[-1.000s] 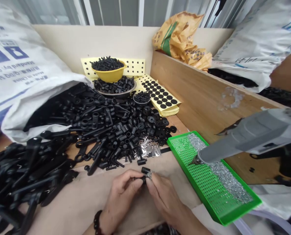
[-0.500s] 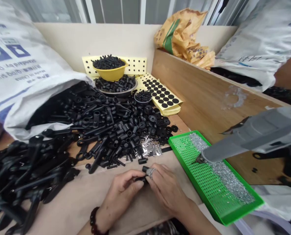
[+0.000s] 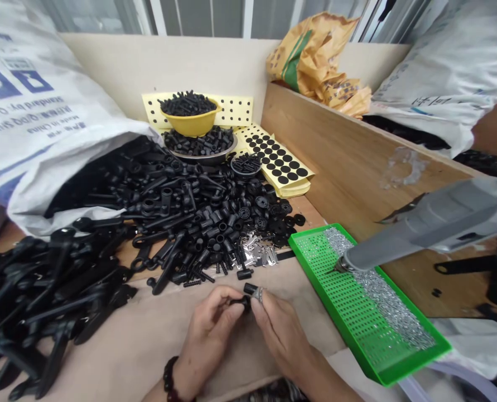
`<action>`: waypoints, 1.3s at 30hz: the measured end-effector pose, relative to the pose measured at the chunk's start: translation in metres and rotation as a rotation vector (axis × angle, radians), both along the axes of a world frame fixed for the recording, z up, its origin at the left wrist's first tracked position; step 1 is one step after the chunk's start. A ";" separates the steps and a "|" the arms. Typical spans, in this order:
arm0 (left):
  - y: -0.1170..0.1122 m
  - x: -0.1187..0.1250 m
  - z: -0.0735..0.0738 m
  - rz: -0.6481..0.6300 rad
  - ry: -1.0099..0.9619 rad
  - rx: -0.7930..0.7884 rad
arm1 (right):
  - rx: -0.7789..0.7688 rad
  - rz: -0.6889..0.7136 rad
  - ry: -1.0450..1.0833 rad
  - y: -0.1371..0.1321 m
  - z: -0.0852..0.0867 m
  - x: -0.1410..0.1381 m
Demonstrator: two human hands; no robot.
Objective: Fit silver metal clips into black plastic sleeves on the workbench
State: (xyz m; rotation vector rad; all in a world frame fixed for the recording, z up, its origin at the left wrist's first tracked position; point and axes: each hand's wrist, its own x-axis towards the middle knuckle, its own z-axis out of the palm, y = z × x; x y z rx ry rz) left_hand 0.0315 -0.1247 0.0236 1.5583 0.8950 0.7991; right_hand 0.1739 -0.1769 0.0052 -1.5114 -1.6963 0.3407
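Over the near middle of the cloth, my left hand and my right hand meet almost tip to tip. Thumb and fingers of the left pinch a small black plastic part, mostly covered by the fingers. My right hand is closed around a short black cylindrical piece, whose end sticks out past the fingertips. Something silvery, seemingly a ring, shows at the right fingers. Whether the two black pieces are joined I cannot tell. Just beyond the hands lies a loose black tube piece, near small metal clips.
Black handle-like parts are heaped at left, beside a white sack. Behind are a yellow bowl of black pieces and sticker sheets. A green tray of screws stands right, under a grey electric screwdriver.
Both hands have shifted slightly, and the fingertips have drawn a little apart, showing more of the black pieces. The camera view has moved slightly.
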 end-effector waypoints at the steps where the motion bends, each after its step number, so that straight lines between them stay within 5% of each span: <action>1: 0.002 0.001 0.001 -0.003 -0.033 -0.088 | 0.019 0.015 -0.010 0.001 -0.002 0.001; 8: 0.002 0.005 0.004 -0.083 -0.230 -0.504 | 0.258 0.086 -0.137 0.004 -0.009 0.009; 14: 0.000 0.008 0.004 -0.067 -0.256 -0.614 | 0.286 0.143 -0.215 0.001 -0.008 0.017; 18: 0.000 0.007 0.002 -0.060 -0.178 -0.431 | 0.248 0.101 -0.168 0.002 -0.012 0.012; 26: -0.005 0.001 -0.002 -0.065 0.104 0.385 | 0.006 -0.093 0.131 -0.007 -0.013 -0.003; 29: -0.006 0.000 -0.001 -0.097 0.121 0.562 | -0.092 -0.183 0.259 -0.012 -0.016 -0.006; 33: -0.004 0.000 0.000 -0.078 0.127 0.543 | -0.111 -0.127 0.264 -0.013 -0.011 -0.007; 39: 0.001 -0.003 0.003 -0.055 0.132 0.209 | -0.020 0.053 0.109 -0.005 0.004 -0.001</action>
